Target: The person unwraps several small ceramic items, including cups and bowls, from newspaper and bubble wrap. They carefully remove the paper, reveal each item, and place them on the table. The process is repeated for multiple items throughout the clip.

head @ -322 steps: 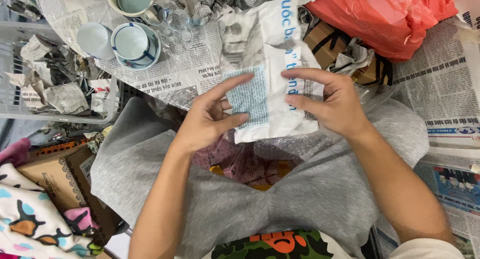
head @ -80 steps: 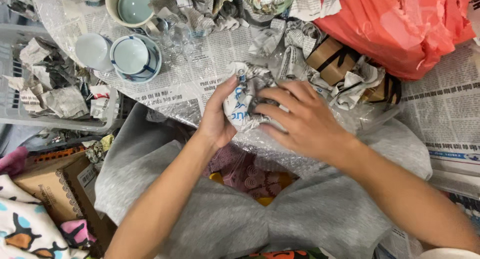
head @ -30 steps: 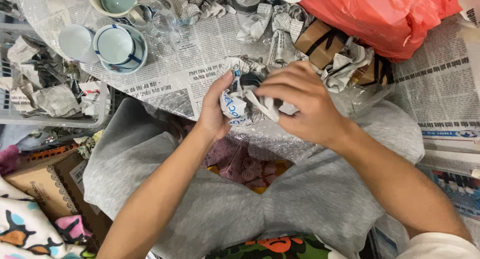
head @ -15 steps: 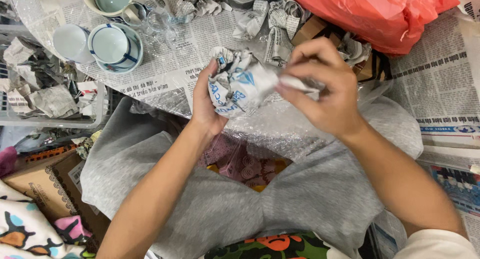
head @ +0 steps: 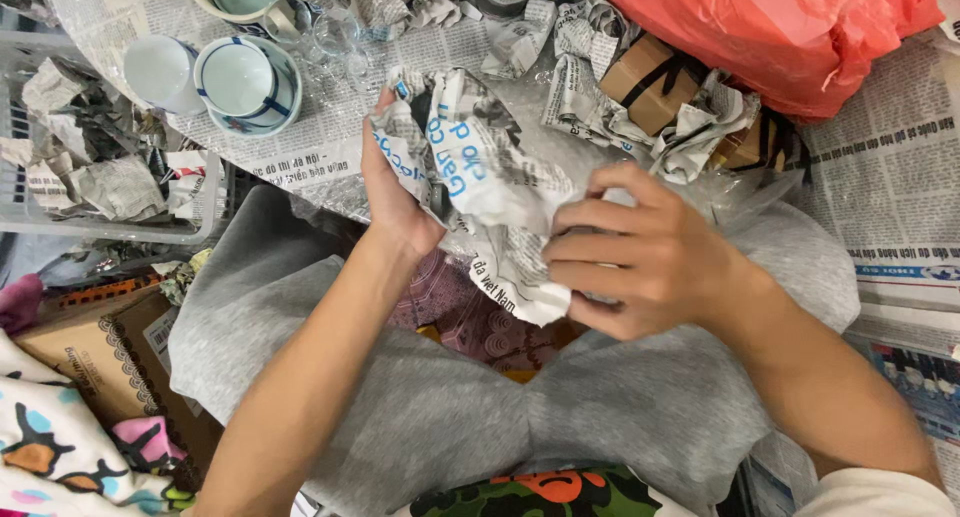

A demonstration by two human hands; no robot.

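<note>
A crumpled newspaper bundle [head: 470,167] with blue lettering is held over my lap, wrapped round something hidden inside. My left hand [head: 395,192] grips its left side, fingers behind the paper. My right hand [head: 640,252] clasps the lower right end of the bundle, fingers curled over the loose paper. Both hands sit above my grey-trousered knees [head: 420,407], just in front of the newspaper-covered floor.
White and blue cups and bowls [head: 245,77] stand on spread newspaper at the upper left. A grey plastic basket [head: 110,222] holds crumpled paper at left. A red plastic bag [head: 780,32] and brown cardboard boxes [head: 650,72] lie at upper right. A cardboard box [head: 90,347] sits lower left.
The flat sheet I held has been crumpled round an object. The bundle has turned in my hands and my right hand has slid down to its lower right end.
</note>
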